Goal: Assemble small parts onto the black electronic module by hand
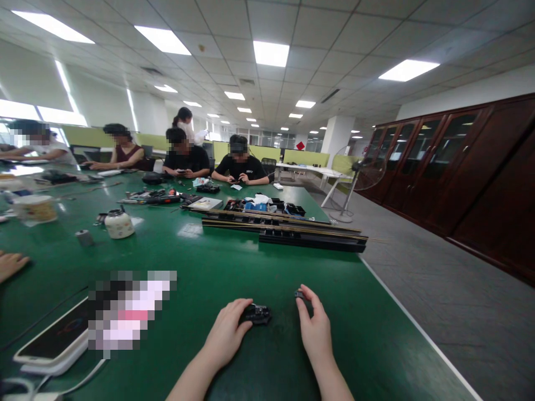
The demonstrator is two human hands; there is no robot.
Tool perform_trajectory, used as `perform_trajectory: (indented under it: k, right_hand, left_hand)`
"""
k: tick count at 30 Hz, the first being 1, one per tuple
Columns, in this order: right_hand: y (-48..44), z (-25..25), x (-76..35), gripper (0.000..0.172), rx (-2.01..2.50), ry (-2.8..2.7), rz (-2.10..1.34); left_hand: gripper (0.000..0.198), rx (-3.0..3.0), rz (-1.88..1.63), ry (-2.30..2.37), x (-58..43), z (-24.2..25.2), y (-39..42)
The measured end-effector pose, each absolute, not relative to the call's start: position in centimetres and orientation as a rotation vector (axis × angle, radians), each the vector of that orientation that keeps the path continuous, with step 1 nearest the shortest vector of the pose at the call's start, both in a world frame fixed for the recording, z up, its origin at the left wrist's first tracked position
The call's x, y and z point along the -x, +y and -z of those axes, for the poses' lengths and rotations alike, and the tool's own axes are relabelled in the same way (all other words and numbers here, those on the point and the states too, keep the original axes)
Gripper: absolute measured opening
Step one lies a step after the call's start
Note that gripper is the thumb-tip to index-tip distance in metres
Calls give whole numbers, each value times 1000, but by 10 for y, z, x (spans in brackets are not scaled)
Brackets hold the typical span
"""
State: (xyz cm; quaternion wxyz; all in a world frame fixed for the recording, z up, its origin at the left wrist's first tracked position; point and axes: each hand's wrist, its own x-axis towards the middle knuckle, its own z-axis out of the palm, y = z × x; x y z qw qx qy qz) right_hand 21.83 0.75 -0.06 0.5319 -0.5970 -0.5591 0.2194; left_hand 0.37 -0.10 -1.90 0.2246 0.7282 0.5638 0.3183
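Note:
Near the front of the green table [200,275], my left hand [228,331] grips a small black plastic part [259,314] with an uneven, hollowed top. Its fingers and thumb close around the part's left end, so that end is hidden. To the right, and apart from it, my right hand [314,326] pinches a tiny dark grey block [298,294] between thumb and fingertips. The block's exact kind is too small to make out. Bare green tabletop shows between the two hands.
Long black rails with thin brass-coloured rods [288,234] lie ahead. A phone [54,328] on a white base, with cables, is at left. Beyond stand a white jar [119,224] and a grey cylinder [84,238]. Another person's hand [11,265] rests at the left edge; several people sit opposite.

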Motion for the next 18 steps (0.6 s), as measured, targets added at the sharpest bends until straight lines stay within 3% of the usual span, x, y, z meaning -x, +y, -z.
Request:
perform_trajectory:
  k: [10, 18]
  right_hand:
    - [1, -2, -200, 18, 1368, -1661, -576]
    - [-7, -8, -181, 18, 1216, -1766, -572]
  left_hand:
    - [39, -2034, -905, 1522, -4, 16, -2]
    - [37, -2038, -914, 1526, -5, 15, -2]
